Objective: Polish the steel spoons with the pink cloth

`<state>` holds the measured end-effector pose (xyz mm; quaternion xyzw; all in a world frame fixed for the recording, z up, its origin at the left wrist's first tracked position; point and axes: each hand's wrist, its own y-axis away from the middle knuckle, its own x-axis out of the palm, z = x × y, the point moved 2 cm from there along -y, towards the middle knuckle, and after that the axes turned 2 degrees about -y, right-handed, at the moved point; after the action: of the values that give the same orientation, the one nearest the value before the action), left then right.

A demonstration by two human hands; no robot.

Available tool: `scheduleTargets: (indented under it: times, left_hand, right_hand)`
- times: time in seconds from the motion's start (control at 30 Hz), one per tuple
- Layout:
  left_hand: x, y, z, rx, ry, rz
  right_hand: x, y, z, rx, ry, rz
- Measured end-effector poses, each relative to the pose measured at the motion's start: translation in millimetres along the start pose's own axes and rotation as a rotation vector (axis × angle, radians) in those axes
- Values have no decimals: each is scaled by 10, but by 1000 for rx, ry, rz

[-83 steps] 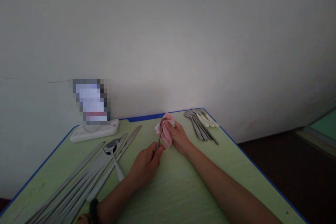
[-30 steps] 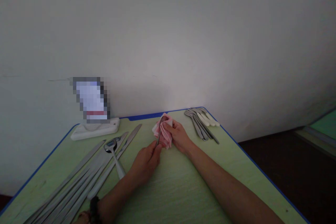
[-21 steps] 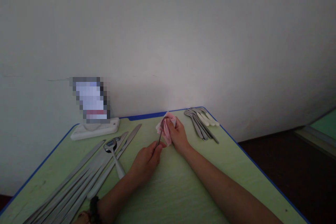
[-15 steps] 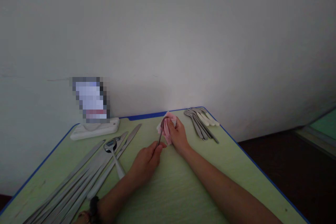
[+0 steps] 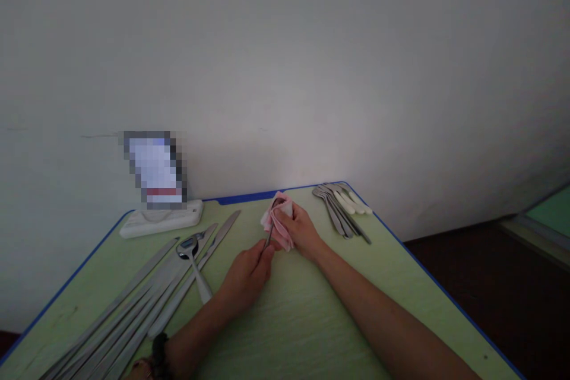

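My left hand (image 5: 249, 273) is closed around the handle of a metal spoon (image 5: 269, 236), which points up and away over the table. A pink and white cloth (image 5: 281, 227) is pinched in my right hand (image 5: 300, 228), its thumb on top. The cloth is folded around the spoon's bowl, so most of the bowl is hidden. Left of my left arm lies a pile of metal knives (image 5: 133, 309) with a round-bowled spoon (image 5: 189, 247) on top. Beyond my right hand several spoons (image 5: 332, 208) lie together, some cutlery there with white handles (image 5: 350, 202).
The green table (image 5: 320, 320) has a blue edge and stands against a grey wall (image 5: 285, 71). At the back left, a phone with a blurred screen (image 5: 154, 169) leans upright by a white power bank (image 5: 160, 219). Dark floor (image 5: 463, 267) shows on the right.
My right hand and the cloth have shifted slightly down along the spoon, and the cloth now covers more of the bowl. The left hand has barely moved.
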<state>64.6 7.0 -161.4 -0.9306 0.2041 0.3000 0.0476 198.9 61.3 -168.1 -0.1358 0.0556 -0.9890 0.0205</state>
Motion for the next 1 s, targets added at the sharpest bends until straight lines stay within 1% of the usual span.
scheduleTargets:
  times: [0.1,0.2,0.33,0.4,0.53,0.67,0.73,0.87,1.0]
  left_hand:
    - [-9,-5,-4,5,-6,-6]
    - [-13,-9,-2,22,-10,-11]
    - [-8,-5,4,33,-30,-12]
    - [-6,-1,0,24,-49,-11]
    - [-10,6,-20,12,-78,-5]
    - [-24,11,-42,35,-106,-5]
    - [-29,11,-48,43,-122,1]
    - [-37,1,-42,10,-113,-12]
    - [-35,-1,-42,30,-113,-15]
  right_hand:
    - [11,5,-10,17,-36,4]
    - [48,21,11,11,-31,-25]
    - [72,36,62,-74,92,-135]
    - [78,38,73,-87,116,-170]
    - [107,35,53,-21,37,-122]
    - [113,29,36,17,-73,-92]
    - [93,24,41,-1,-28,-97]
    - [43,18,56,-64,140,-91]
    - [42,33,73,-123,214,-95]
